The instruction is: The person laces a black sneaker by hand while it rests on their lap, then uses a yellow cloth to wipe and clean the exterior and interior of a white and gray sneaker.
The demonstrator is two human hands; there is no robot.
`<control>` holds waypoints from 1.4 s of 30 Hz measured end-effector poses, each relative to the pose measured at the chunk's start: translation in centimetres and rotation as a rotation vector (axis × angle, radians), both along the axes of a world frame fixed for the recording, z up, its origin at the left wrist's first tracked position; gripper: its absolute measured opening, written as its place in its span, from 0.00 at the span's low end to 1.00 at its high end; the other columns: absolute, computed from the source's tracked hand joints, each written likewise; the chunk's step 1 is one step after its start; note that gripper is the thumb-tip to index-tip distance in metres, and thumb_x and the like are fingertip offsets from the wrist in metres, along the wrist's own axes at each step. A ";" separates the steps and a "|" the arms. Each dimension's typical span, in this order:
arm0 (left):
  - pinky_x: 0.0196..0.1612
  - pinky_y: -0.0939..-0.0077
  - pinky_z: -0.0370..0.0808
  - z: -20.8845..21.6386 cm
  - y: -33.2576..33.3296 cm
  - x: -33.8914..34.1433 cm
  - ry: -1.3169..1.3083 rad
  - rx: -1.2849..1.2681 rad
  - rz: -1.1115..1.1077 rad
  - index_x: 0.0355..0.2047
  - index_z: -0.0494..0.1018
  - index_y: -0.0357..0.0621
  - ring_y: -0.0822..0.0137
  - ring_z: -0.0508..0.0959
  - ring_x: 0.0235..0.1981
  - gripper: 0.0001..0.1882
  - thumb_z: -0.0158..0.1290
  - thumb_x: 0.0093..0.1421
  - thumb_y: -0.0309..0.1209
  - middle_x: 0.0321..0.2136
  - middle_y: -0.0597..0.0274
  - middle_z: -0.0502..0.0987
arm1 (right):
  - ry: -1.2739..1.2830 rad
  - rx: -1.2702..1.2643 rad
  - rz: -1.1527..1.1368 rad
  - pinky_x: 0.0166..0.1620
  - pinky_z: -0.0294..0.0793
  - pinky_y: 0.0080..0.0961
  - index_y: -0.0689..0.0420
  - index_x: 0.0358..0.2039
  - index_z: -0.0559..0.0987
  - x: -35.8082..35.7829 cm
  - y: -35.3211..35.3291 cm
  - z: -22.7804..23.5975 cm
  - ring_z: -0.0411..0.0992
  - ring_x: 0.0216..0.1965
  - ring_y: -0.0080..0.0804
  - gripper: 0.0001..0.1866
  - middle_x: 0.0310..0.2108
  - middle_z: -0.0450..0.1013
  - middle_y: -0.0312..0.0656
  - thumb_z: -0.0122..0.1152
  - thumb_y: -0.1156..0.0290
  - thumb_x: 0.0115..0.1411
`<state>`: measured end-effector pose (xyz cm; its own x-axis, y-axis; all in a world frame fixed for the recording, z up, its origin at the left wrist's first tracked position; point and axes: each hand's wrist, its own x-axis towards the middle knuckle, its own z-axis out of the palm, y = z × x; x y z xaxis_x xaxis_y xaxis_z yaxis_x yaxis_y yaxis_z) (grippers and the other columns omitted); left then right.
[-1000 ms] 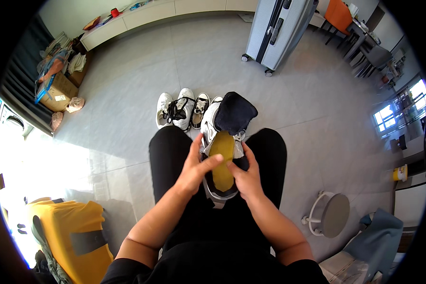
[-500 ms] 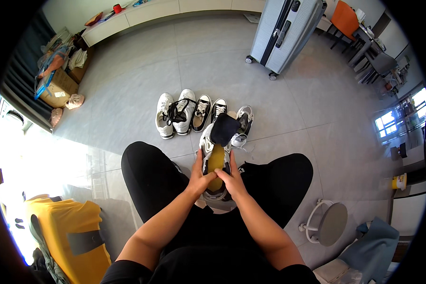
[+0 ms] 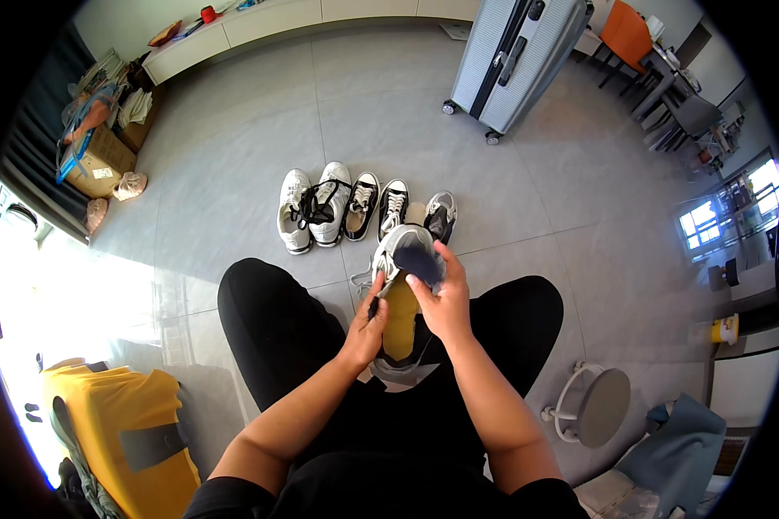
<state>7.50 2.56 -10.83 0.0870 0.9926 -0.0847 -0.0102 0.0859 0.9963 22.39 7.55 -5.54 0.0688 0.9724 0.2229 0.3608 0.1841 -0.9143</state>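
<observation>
I sit with black-trousered legs apart and hold a grey and white sneaker (image 3: 395,251) between my knees, toe pointing away. A yellow insole (image 3: 400,318) lies along its opening. My left hand (image 3: 365,327) grips the shoe's left side by the insole. My right hand (image 3: 444,298) holds the right side, fingers over the dark blue tongue (image 3: 417,257) near the toe. On the floor just beyond stands a row of shoes: two white sneakers (image 3: 312,208), two black and white canvas shoes (image 3: 377,205) and a grey sneaker (image 3: 441,214).
A silver-blue wheeled suitcase (image 3: 515,56) stands far right of centre. A yellow suitcase (image 3: 112,432) lies at my lower left. A round grey stool (image 3: 599,405) and blue cloth (image 3: 675,445) are at lower right. Cardboard boxes (image 3: 95,160) sit at far left by a low white cabinet (image 3: 260,22).
The view has tilted so the shoe row sits closer to my knees. My right hand has moved up to the shoe's tongue; my left hand has slid lower along the insole.
</observation>
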 end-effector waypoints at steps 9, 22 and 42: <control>0.61 0.74 0.58 3.0 -1.5 -1.1 -0.469 -0.467 0.026 0.67 0.48 0.44 0.66 0.61 0.59 0.29 0.37 0.71 0.42 0.61 0.56 0.60 | -0.892 0.085 0.364 0.59 0.61 0.40 0.48 0.40 0.84 1.5 -3.4 1.7 0.57 0.61 0.50 0.19 0.63 0.57 0.49 0.67 0.77 0.43; 0.59 0.75 0.60 6.3 -1.9 -1.9 -0.324 -0.169 -0.025 0.64 0.58 0.42 0.67 0.66 0.56 0.25 0.44 0.68 0.36 0.56 0.57 0.67 | -0.844 0.258 0.434 0.60 0.54 0.57 0.61 0.52 0.72 0.7 -5.0 7.9 0.56 0.63 0.43 0.25 0.60 0.61 0.52 0.59 0.68 0.53; 0.49 0.62 0.72 15.8 -1.2 -3.7 0.536 0.364 -0.059 0.53 0.68 0.37 0.48 0.74 0.47 0.34 0.66 0.46 0.34 0.44 0.46 0.74 | 0.020 0.094 0.290 0.32 0.74 0.27 0.58 0.41 0.77 1.8 -3.2 11.8 0.76 0.27 0.39 0.17 0.30 0.77 0.48 0.53 0.86 0.51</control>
<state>3.84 1.36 4.94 0.1818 0.9608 0.2092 0.4909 -0.2730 0.8273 24.23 4.35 6.26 -0.2039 0.9271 0.3146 0.2630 0.3614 -0.8946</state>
